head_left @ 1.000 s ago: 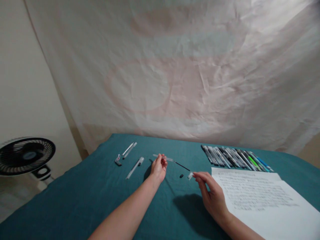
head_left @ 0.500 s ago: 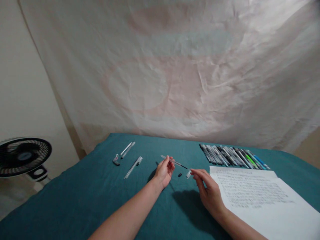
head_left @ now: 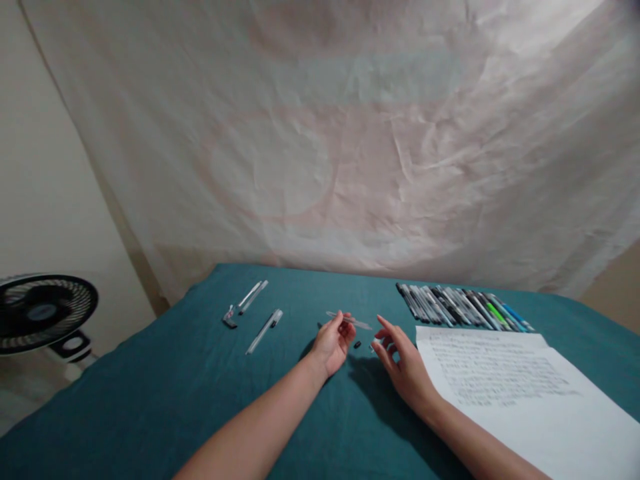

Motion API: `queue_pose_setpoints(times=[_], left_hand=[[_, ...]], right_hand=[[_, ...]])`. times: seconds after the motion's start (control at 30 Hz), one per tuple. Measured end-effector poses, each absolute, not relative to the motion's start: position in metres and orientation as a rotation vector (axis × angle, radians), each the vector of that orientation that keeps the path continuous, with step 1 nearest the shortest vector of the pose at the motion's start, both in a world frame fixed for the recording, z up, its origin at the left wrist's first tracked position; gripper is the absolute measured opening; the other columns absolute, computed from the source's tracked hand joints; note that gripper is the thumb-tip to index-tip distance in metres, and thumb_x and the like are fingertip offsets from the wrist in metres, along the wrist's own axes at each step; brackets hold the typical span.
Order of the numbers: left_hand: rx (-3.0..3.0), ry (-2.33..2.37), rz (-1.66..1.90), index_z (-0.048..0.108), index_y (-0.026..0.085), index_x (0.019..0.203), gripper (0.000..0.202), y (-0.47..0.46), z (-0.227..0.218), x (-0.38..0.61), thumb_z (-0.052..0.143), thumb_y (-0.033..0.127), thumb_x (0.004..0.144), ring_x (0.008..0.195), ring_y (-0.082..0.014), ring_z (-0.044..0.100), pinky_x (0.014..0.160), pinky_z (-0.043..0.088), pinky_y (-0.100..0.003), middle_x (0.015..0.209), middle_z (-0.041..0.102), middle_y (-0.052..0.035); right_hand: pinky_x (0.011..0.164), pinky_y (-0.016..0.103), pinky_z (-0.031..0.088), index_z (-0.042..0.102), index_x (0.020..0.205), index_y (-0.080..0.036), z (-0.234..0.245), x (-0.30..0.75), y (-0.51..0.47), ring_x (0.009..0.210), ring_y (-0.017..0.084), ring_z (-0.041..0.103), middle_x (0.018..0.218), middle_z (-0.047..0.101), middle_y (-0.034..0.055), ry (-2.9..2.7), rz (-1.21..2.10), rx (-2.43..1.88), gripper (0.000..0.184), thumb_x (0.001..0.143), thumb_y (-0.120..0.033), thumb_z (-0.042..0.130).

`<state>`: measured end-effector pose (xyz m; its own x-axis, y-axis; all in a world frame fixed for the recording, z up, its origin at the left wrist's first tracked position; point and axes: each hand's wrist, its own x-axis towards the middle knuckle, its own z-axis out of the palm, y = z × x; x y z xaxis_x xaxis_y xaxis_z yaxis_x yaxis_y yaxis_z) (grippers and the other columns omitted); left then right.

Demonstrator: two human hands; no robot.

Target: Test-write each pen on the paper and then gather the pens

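My left hand (head_left: 336, 343) is closed around a clear pen barrel (head_left: 361, 325), which slants across the fingers with its right end towards my other hand. My right hand (head_left: 404, 363) hovers just right of that end, thumb and index finger apart, with nothing visible between them. Below the barrel, a small black plug-like piece (head_left: 357, 345) lies on the teal cloth. A clear pen cap (head_left: 373, 346) is beside it, partly covered by my right fingertips. I cannot make out whether a refill is inside the barrel.
Further left lie a clear pen (head_left: 263, 332), a pair of slim pen parts (head_left: 254, 297) and a small clear-and-black piece (head_left: 229, 318). A row of pens (head_left: 460, 308) is at the back right, behind handwritten paper (head_left: 505, 373). A black fan (head_left: 47, 313) stands left of the table.
The dark thin length that stuck out of the barrel's right end no longer shows. My right fingers, pinched together before, have spread and moved slightly up and left.
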<state>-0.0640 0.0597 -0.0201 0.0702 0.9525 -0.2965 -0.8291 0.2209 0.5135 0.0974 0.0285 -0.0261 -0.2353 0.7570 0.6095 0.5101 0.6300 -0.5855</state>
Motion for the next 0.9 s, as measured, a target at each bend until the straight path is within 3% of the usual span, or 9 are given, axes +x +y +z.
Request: queue_pose_setpoints(times=[0.17, 0.37, 0.6, 0.77, 0.9], left_hand=[[0.178, 0.643, 1.405, 0.055, 0.009, 0.075, 0.014, 0.066, -0.023, -0.07, 0.05, 0.02, 0.082, 0.051, -0.0053, 0.057, 0.054, 0.051, -0.014, 0.063, 0.06, -0.0038], [0.209, 0.618, 1.393, 0.056, 0.008, 0.078, 0.014, 0.064, -0.027, -0.067, 0.051, 0.02, 0.082, 0.054, -0.0069, 0.058, 0.054, 0.051, -0.017, 0.068, 0.061, -0.0061], [0.235, 0.616, 1.399, 0.056, 0.008, 0.079, 0.013, 0.064, -0.028, -0.067, 0.051, 0.021, 0.081, 0.054, -0.0069, 0.057, 0.055, 0.051, -0.017, 0.067, 0.061, -0.0062], [0.235, 0.615, 1.406, 0.056, 0.008, 0.078, 0.011, 0.062, -0.027, -0.067, 0.052, 0.018, 0.081, 0.054, -0.0071, 0.057, 0.055, 0.051, -0.017, 0.067, 0.062, -0.0063], [0.236, 0.588, 1.395, 0.056, 0.008, 0.077, 0.007, 0.063, -0.024, -0.067, 0.053, 0.014, 0.08, 0.059, -0.0084, 0.06, 0.059, 0.052, -0.018, 0.072, 0.063, -0.0077]], right_hand=[[0.082, 0.04, 0.044, 0.054, 0.112, -0.023, -0.027, 0.095, 0.032, 0.101, 0.021, 0.051, 0.105, 0.059, 0.0083, -2.217, 0.042, -0.917, 0.032, 0.083, -0.015, 0.043], [0.09, 0.047, 0.035, 0.047, 0.121, -0.024, -0.027, 0.09, 0.029, 0.118, 0.026, 0.036, 0.123, 0.05, 0.0069, -2.464, -0.079, -0.89, 0.045, 0.079, -0.008, 0.044], [0.092, 0.043, 0.032, 0.057, 0.108, -0.023, -0.022, 0.087, 0.025, 0.102, 0.021, 0.049, 0.108, 0.059, 0.0067, -2.476, -0.002, -0.89, 0.032, 0.081, -0.009, 0.048], [0.083, 0.038, 0.038, 0.062, 0.094, -0.022, -0.017, 0.086, 0.021, 0.086, 0.018, 0.053, 0.091, 0.062, 0.0048, -2.498, 0.056, -0.813, 0.019, 0.082, -0.014, 0.05], [0.076, 0.035, 0.043, 0.061, 0.093, -0.02, -0.018, 0.088, 0.019, 0.081, 0.017, 0.054, 0.086, 0.061, 0.0062, -2.4, 0.078, -0.8, 0.02, 0.085, -0.014, 0.044]])
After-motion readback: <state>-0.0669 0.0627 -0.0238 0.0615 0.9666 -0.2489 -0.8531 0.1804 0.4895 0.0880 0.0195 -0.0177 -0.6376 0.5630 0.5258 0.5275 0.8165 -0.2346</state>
